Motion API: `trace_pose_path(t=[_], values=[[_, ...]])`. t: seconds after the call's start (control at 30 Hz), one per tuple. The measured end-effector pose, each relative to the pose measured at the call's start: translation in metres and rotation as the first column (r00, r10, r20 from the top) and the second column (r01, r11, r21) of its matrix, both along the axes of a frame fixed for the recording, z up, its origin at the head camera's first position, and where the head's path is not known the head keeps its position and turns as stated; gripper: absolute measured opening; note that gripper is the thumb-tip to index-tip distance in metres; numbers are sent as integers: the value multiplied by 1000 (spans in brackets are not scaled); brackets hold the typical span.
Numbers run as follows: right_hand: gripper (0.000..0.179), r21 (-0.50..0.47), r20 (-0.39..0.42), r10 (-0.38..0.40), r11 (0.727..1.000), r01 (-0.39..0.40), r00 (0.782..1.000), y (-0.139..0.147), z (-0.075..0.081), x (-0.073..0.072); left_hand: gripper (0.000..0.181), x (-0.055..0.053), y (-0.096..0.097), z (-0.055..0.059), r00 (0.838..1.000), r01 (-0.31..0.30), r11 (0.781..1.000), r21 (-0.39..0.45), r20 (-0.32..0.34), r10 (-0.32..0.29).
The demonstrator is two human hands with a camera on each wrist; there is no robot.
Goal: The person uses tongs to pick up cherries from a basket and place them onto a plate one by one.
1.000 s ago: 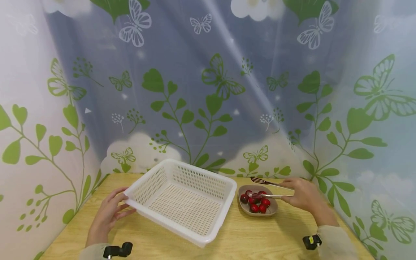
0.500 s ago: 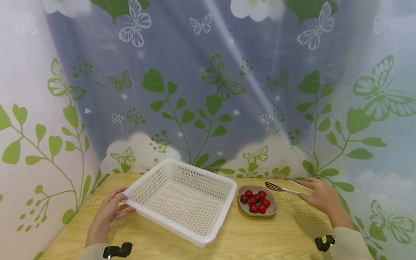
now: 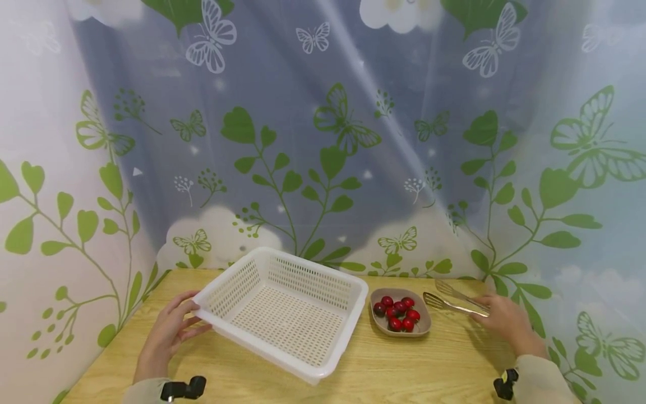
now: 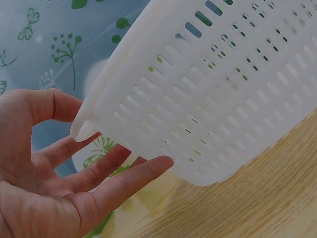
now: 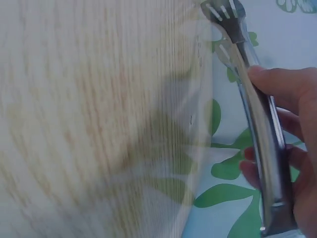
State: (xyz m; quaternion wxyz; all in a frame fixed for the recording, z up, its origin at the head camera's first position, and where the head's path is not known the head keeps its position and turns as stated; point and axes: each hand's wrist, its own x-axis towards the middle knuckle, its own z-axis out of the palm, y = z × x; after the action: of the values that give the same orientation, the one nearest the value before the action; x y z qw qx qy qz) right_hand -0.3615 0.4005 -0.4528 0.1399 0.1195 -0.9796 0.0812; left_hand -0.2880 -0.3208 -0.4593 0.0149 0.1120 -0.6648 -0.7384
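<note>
My left hand (image 3: 166, 328) holds the left corner of a white plastic basket (image 3: 343, 359) with slotted sides. In the left wrist view, fingers curl at the basket's rim and the thumb lies by its outer wall. My right hand (image 3: 507, 320) grips metal tongs (image 3: 438, 301) by their handle, thumb on one arm. The slotted tips of the tongs are spread apart, with nothing between them, just right of a small beige bowl (image 3: 423, 324). Several dark red cherries (image 3: 395, 324) sit in that bowl. Inside the basket only the perforated floor shows.
A light wooden table (image 3: 383, 370) carries the basket and bowl. Behind and at both sides hangs a curtain (image 3: 404, 196) printed with leaves and butterflies, close to the right hand. Both wrists wear black camera mounts (image 3: 183, 388).
My right hand has drawn the tongs from over the bowl to its right side, and slightly lower in the last half second. The left hand and basket stay put.
</note>
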Motion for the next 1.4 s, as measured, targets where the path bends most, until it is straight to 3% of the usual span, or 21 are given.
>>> trace_pose_path(t=[0.27,0.87,1.17,1.4], values=[[46,-24,105,23,1000,-20,994,4,-5,-5,55,-1,0,0,1000,0,1000,-1,1,0],[43,-47,88,110,993,-106,990,12,-22,-9,48,0,2,2,1000,5,1000,14,-4,-5],[47,-58,102,89,995,-84,991,11,-19,-7,48,-1,1,3,1000,14,1000,9,-3,-14],[52,-56,77,85,995,-81,993,8,-18,-6,51,-2,2,9,1000,14,999,-53,-5,-14]])
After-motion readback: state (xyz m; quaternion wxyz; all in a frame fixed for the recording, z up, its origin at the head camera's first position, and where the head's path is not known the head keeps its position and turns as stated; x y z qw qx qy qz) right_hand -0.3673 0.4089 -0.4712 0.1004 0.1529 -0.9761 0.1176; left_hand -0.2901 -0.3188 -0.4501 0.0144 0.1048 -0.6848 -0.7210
